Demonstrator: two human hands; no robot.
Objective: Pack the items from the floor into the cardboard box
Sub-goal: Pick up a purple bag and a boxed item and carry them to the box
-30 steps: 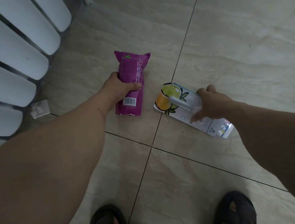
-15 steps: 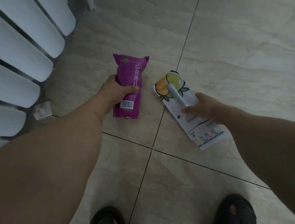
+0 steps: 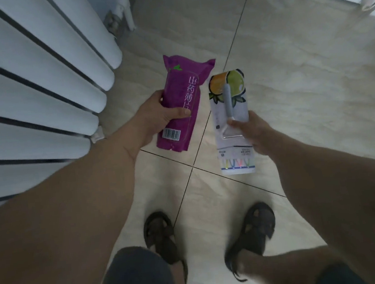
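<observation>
**While both hands grip one item each, nothing is in a box**

With the person standing over the tile floor (image 3: 306, 94), each hand carries one pack, both held up above the tiles.

Left hand (image 3: 159, 114): fingers curled round the purple snack bag (image 3: 182, 102), thumb across its front near the middle. Bag is lengthwise away from the person, crimped end far, barcode end near. White printed characters run down its face.

Right hand (image 3: 255, 133): fingers behind and thumb on front of the peeler card pack (image 3: 231, 122), pinching it by the lower right part. The pack is a white card with orange and green fruit printed at the far end and a row of small coloured shapes at the near end. A grey-handled peeler (image 3: 228, 103) is mounted on the card, handle pointing away, blade end under the thumb.

The two packs are just beside each other, roughly parallel, not touching as far as I can tell. Bag on the left, card on the right.

Surroundings: white radiator (image 3: 31, 73) along the left side, with pipe fittings (image 3: 119, 15) at its far end. A small white bracket (image 3: 97, 135) sits on the floor at the radiator's foot. Dark grout lines cross under the packs. Both feet in dark sandals (image 3: 161, 237) at the bottom of the view, dark shorts (image 3: 133, 283) at the lower edge. White wall base along the top right, with a blurred fitting (image 3: 370, 1) near it.

Cardboard box: not in view.
</observation>
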